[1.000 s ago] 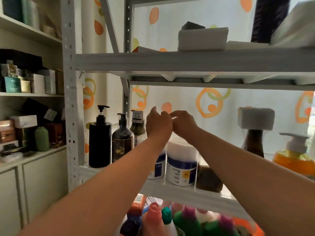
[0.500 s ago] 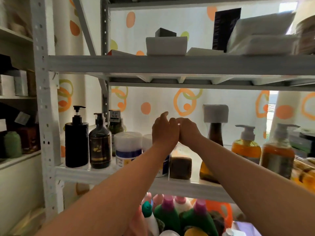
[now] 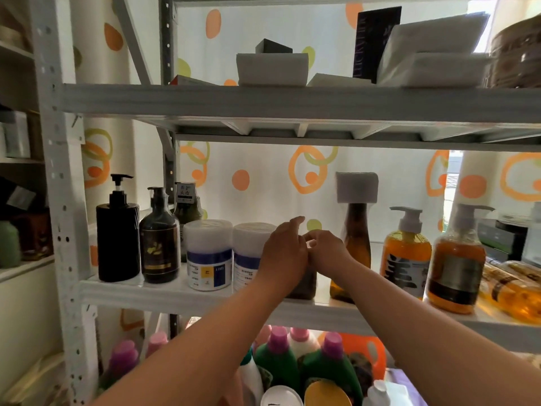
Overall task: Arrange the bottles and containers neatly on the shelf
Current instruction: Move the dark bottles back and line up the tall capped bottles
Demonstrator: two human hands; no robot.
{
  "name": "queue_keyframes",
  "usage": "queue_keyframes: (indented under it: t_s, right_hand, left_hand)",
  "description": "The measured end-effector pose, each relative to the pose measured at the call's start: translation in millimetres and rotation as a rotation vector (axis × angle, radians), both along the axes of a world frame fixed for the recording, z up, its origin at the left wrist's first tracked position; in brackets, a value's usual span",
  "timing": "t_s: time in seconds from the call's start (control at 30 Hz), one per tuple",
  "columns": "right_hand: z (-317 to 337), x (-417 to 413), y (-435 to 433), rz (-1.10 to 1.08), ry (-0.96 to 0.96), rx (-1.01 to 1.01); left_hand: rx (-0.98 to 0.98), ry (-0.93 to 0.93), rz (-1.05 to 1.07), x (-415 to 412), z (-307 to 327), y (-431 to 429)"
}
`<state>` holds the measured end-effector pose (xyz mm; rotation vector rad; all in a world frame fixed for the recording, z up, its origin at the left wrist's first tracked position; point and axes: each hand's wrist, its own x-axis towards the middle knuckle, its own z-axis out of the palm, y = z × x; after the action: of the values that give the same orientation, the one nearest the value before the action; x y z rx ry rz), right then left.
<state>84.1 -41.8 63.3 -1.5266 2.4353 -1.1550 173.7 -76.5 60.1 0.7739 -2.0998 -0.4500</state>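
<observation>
Nearest to me, below my forearms, a cluster of green bottles with pink caps (image 3: 304, 358) stands on the lower level, well under my fingers.

Up on the middle shelf (image 3: 164, 297), my left hand (image 3: 282, 256) and right hand (image 3: 329, 252) meet knuckle to knuckle, touching each other. The left fingers (image 3: 295, 222) are loosely curled and lifted; the right fingers (image 3: 314, 238) are bent inward. Whether either hand has hold of anything, I cannot tell, as the hands cover that spot. Just beneath them sits a dark squat container (image 3: 304, 284), mostly hidden.

Just left of my left fingers stand two white tubs with blue bands (image 3: 209, 254), touching side by side. Further left, an amber-brown pump bottle (image 3: 159, 240), then a black pump bottle (image 3: 118, 238) at the shelf's end, with a tagged dark bottle (image 3: 187, 205) behind them.

Just right of my right fingers rises a brown bottle with a white square cap (image 3: 355, 227). Beyond it, two orange pump bottles (image 3: 405, 253) stand upright, and at the far right a golden bottle (image 3: 515, 291) lies on its side.

Above my fingers, the upper shelf (image 3: 292, 104) carries white boxes (image 3: 272, 68) and a tall black box (image 3: 373, 42). Furthest back hangs an orange-spotted curtain (image 3: 263, 177).
</observation>
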Motion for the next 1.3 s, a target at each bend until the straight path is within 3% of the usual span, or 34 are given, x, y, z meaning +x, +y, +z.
queue_keyframes:
  t_s: [0.13,0.33,0.47,1.0,1.3]
  right_hand:
    - [-5.5,-2.5,0.9,0.001,-0.09,-0.003]
    - [-18.4,-2.3,-9.0,-0.016,-0.195,0.029]
    - [-18.9,-1.8,-10.4,-0.001,-0.246,0.033]
    - [-23.5,2.5,-8.4,-0.043,-0.286,-0.007]
    - [-18.8,6.9,-16.2,-0.08,-0.122,0.1]
  left_hand:
    - [-0.081,-0.176,0.034,3.5,-13.3,-4.0]
    - [-0.235,-0.296,0.043,6.6,-36.9,-5.9]
    - [-0.221,-0.338,0.037,5.6,-42.2,-6.6]
    - [-0.316,-0.219,0.05,-2.6,-61.8,-13.6]
    - [-0.28,-0.206,0.068,-3.8,-66.5,-19.0]
